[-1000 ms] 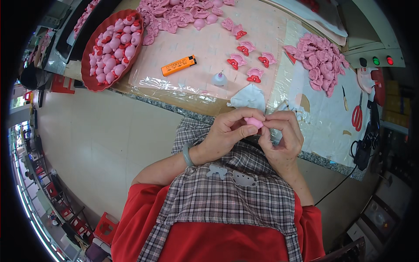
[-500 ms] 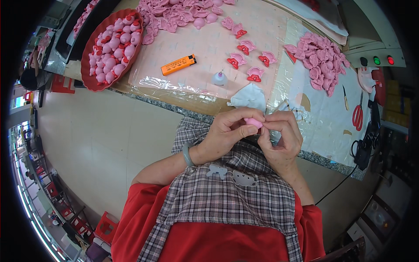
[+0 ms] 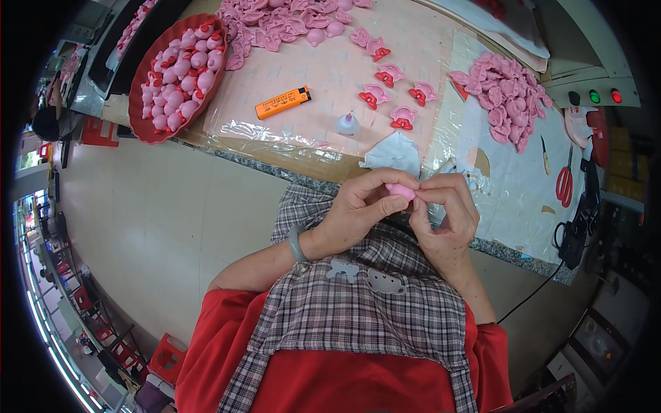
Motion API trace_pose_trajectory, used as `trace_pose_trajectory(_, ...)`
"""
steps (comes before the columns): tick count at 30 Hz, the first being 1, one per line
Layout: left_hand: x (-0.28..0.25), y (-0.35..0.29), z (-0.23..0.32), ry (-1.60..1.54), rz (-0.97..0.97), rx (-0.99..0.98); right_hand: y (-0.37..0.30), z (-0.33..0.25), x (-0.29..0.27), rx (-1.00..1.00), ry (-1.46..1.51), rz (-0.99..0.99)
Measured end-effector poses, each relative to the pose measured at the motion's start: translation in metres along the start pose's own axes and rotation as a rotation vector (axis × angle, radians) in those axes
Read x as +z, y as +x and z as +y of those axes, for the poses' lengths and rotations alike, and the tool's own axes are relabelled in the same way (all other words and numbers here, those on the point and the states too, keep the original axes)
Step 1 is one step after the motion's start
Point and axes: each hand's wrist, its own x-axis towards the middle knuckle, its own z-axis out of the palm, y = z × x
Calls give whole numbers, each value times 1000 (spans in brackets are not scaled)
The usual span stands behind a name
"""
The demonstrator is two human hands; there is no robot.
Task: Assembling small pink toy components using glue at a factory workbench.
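Just beyond the table's near edge, my left hand (image 3: 352, 208) pinches a small rounded pink plastic piece (image 3: 401, 192) between thumb and fingers. My right hand (image 3: 449, 215) has its fingertips closed at the piece's right end; the exact contact is partly hidden. A crumpled white cloth (image 3: 391, 153) lies just past my hands. Behind it stands a small squeeze bottle (image 3: 347, 124) with a thin tip. Several pink parts with red bow-like ends, such as this nearest pink-and-red part (image 3: 401, 118), lie apart from one another farther back.
A red scalloped tray (image 3: 137, 129) full of pink and red pieces sits at left. Loose pink parts (image 3: 275, 27) are heaped at the back, with another pink pile (image 3: 509, 96) at right. An orange lighter (image 3: 283, 102), a knife (image 3: 545, 155) and red-handled scissors (image 3: 564, 184) lie on the table.
My right hand has shifted very slightly and its fingers have turned a little at the pink piece. The left hand keeps its grip almost unmoved.
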Motion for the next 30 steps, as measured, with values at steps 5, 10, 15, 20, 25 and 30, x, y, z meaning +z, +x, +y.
trace_pose_trajectory(5,2,5,10,-295,-12,-138,11,-1,-7,-22,50,-48)
trace_pose_trajectory(10,-4,5,4,-516,-56,-190,14,-8,-7,16,76,-73)
trace_pose_trajectory(15,-5,2,-2,-550,-6,-209,10,-6,-3,-48,-7,-87)
trace_pose_trajectory(20,0,1,3,-455,32,-164,6,-7,-3,-50,-24,-89)
trace_pose_trajectory(25,1,2,2,-447,47,-138,5,-8,-1,-114,-83,-96)
trace_pose_trajectory(30,4,4,0,-417,97,-112,5,-6,2,-128,-87,-78)
